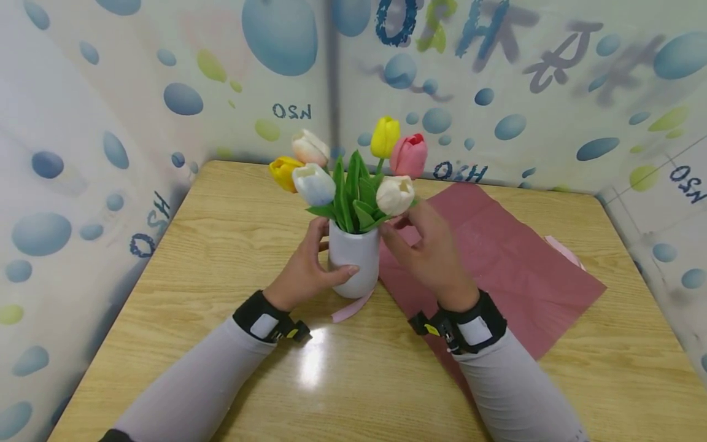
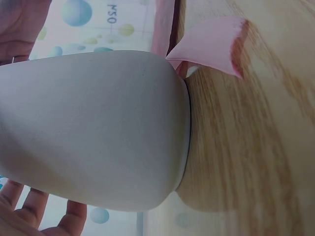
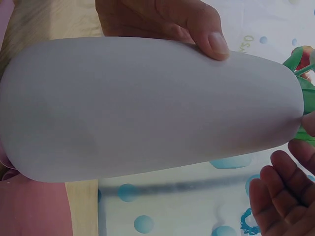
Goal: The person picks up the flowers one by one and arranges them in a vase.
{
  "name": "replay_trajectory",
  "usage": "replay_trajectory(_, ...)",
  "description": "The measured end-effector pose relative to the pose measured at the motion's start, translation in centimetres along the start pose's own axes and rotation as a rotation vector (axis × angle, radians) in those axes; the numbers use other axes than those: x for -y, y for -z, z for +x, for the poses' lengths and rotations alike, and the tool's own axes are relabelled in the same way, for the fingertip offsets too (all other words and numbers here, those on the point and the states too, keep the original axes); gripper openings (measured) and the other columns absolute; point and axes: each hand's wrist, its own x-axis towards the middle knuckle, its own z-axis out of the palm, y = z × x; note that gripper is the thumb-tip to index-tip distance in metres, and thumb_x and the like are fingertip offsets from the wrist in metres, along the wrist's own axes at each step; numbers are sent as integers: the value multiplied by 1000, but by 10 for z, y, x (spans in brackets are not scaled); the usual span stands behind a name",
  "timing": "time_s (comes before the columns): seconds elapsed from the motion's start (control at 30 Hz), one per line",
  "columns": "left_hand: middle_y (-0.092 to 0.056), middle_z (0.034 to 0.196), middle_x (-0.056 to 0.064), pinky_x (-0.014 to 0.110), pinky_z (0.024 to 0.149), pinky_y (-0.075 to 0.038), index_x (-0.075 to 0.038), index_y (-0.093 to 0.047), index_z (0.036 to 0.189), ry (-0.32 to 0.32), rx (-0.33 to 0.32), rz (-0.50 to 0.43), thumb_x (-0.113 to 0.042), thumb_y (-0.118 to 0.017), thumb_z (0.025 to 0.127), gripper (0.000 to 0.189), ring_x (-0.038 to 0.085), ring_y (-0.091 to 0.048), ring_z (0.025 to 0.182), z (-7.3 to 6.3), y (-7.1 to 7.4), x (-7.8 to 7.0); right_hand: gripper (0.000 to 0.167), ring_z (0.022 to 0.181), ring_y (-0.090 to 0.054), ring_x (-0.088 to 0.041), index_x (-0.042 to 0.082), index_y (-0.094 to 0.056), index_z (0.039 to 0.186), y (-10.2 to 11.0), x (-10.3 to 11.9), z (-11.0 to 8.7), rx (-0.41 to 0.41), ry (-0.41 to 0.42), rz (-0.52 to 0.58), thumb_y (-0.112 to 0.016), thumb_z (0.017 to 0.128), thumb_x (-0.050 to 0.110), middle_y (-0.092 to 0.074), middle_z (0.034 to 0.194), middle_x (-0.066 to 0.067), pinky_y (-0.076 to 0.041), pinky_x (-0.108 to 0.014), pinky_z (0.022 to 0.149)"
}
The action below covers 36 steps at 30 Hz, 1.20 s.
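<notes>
A white vase (image 1: 355,264) stands upright on the table, holding tulips with green leaves (image 1: 349,195). My left hand (image 1: 306,270) grips its left side, with the thumb across the front and the fingers round the side. At the right of the rim is my right hand (image 1: 431,248), just below a white tulip (image 1: 395,195). In the right wrist view its thumb is by the rim, and the other fingers (image 3: 280,189) are loosely bent beside the vase. Yellow (image 1: 385,137), pink (image 1: 409,155) and pale blue (image 1: 315,184) tulips spread above. The hidden index fingertip cannot be made out.
A dark pink wrapping sheet (image 1: 497,264) lies on the table to the right, partly under my right arm. A pink ribbon (image 1: 352,309) shows at the vase's foot. Behind the wooden table (image 1: 221,245) rises a patterned wall (image 1: 469,92).
</notes>
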Motion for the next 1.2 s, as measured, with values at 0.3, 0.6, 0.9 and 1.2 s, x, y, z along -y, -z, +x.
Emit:
replay_trajectory(0.3, -45, 151, 3, 61, 111, -42, -18, -29, 153, 7, -7, 15, -14, -83, 86, 86, 27, -46, 135, -1, 1, 1, 22, 100, -65, -26, -2, -65, 113, -3, -4, -5, 2, 37, 17, -69, 93, 4, -67, 110, -15, -58, -39, 86)
replay_trajectory(0.6, -45, 151, 2, 61, 112, -41, -19, -29, 152, 28, -1, 23, -16, -84, 86, 86, 24, -46, 135, -3, 4, 0, 20, 103, -65, -25, 0, -67, 113, 7, -7, -11, 71, -31, -7, -71, 94, 2, -69, 109, -12, -58, -38, 87)
replay_trajectory(0.9, -47, 149, 2, 58, 114, -42, -20, -31, 152, 82, 80, 32, -25, -85, 88, 84, 26, -46, 138, 1, 14, -2, 24, 106, -65, -23, 2, -69, 120, 32, -19, -15, 71, -146, -67, -71, 96, 3, -70, 115, -11, -54, -22, 89)
replay_trajectory(1.2, -49, 154, 4, 59, 117, -40, -26, -30, 158, 297, 354, 281, -42, -85, 86, 91, 31, -47, 144, 6, 60, -6, 27, 104, -66, -23, 8, -67, 126, 63, -43, -38, 127, -331, -235, -70, 100, 13, -69, 120, -8, -53, -24, 82)
